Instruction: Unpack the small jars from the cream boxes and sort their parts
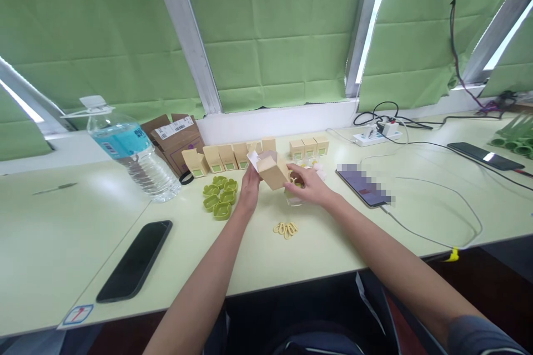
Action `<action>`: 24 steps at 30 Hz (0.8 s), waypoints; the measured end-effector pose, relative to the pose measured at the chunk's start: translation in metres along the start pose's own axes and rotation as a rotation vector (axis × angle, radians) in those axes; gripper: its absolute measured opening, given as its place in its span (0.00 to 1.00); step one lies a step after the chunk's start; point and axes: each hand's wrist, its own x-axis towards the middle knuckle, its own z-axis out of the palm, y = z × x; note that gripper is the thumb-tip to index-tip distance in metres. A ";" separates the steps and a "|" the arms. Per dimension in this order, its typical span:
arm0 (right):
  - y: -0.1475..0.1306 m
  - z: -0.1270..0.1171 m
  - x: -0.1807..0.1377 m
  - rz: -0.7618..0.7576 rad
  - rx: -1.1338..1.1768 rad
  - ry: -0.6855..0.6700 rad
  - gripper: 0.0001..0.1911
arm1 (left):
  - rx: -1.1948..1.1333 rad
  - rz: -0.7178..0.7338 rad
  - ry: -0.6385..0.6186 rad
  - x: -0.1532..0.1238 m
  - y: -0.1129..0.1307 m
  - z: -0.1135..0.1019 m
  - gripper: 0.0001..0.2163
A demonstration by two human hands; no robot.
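A small kraft cardboard box [272,173], its flaps open toward the left, is tilted above the table between my hands. My left hand [249,191] grips its left side, fingers partly hidden behind it. My right hand [308,184] has its thumb and fingers closed on the right end. Under that hand stands a clear container [295,199] with green and yellow bits, mostly hidden. Several green flower-shaped cups [220,197] lie left of the box. Closer to me is a small cluster of yellow clips or loops [286,229].
Several kraft boxes [229,158] stand behind my hands, with more boxes [308,148] farther right. A water bottle [133,150] leans beside a brown carton [179,144]. Phones lie at left [135,260] and right [364,186]. Cables run from a power strip [377,136].
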 end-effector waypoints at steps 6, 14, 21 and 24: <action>0.005 -0.003 0.002 0.047 0.141 -0.166 0.27 | -0.221 -0.162 -0.110 0.002 0.011 0.000 0.24; 0.002 -0.004 0.003 0.072 0.082 -0.157 0.24 | -0.229 -0.219 -0.093 0.006 0.023 -0.006 0.27; -0.004 -0.003 0.002 0.038 -0.111 -0.084 0.16 | 0.085 -0.109 -0.036 0.042 0.040 -0.004 0.33; -0.005 -0.002 0.002 0.015 -0.129 -0.082 0.15 | 0.239 -0.046 -0.107 0.069 0.052 0.010 0.31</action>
